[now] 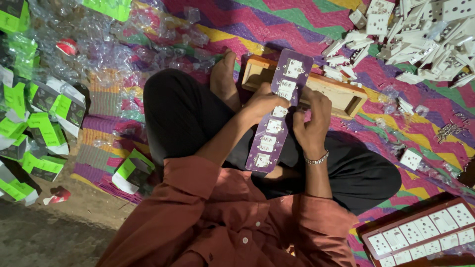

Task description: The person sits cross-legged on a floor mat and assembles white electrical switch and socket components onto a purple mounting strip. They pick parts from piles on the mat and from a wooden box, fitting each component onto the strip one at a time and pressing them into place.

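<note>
I sit cross-legged on a mat and hold a long purple switchboard panel [277, 118] fitted with white sockets and switches. My left hand [262, 105] grips the panel's left edge near its middle. On the panel's right edge, my right hand [310, 123], which wears a metal bracelet, has its fingers pressed against a white switch. The panel's far end rests over an open wooden box [346, 96] lying past my knees.
A heap of loose white sockets and switches [420, 39] lies far right, small screws [448, 131] beside it. A finished brown switchboard [420, 235] sits near right. Green and white cartons [44, 109] and clear plastic wrappers [114, 44] cover the left. The mat [297, 20] is zigzag-patterned.
</note>
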A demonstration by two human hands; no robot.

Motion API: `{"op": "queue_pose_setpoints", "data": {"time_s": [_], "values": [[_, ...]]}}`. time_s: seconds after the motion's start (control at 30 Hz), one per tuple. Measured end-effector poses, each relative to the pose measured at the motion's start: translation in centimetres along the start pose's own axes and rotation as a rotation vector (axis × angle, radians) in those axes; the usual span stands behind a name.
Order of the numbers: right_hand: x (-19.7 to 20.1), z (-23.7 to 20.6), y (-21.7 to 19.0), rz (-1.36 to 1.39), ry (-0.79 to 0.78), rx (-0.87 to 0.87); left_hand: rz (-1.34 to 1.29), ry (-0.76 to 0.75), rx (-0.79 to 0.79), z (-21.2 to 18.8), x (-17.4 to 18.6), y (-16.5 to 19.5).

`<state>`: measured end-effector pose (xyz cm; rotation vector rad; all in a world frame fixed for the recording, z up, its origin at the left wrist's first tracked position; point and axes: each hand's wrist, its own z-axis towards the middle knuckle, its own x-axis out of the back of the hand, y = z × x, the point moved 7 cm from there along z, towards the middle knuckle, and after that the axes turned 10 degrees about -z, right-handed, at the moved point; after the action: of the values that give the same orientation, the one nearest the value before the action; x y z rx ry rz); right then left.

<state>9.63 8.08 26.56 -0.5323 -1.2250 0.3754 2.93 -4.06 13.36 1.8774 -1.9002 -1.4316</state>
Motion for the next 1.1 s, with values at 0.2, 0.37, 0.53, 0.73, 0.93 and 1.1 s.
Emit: {"op": "queue_pose_setpoints", "data": {"time_s": [0.2,0.37,0.53,0.73,0.93,1.1], "values": [[-0.1,0.3,-0.4,0.013,-0.021,-0.001,0.006,0.022,-0.006,0.0,-0.1,0.0],[0.3,1.1,-0.9,-0.063,-0.033,0.040,0.034,-0.010,-0.016,-0.4,-0.5,0.3],[1.2,1.6,-1.9,-0.174,-0.114,0.101,0.039,-0.087,-0.065,-1.1,-1.1,0.7],[1.1,0.7,-2.6,-0.063,-0.105,0.028,0.094,-0.090,-0.170,-1.2,-1.1,1.4],[0.4,0.7,-1.4,-0.029,-0.054,0.013,0.098,-0.157,-0.282,-2.9,-3.1,2.7],[1.0,0.0,-0.2,-0.019,-0.010,-0.063,0.087,-0.093,-0.077,-3.6,-4.0,1.4]]}}
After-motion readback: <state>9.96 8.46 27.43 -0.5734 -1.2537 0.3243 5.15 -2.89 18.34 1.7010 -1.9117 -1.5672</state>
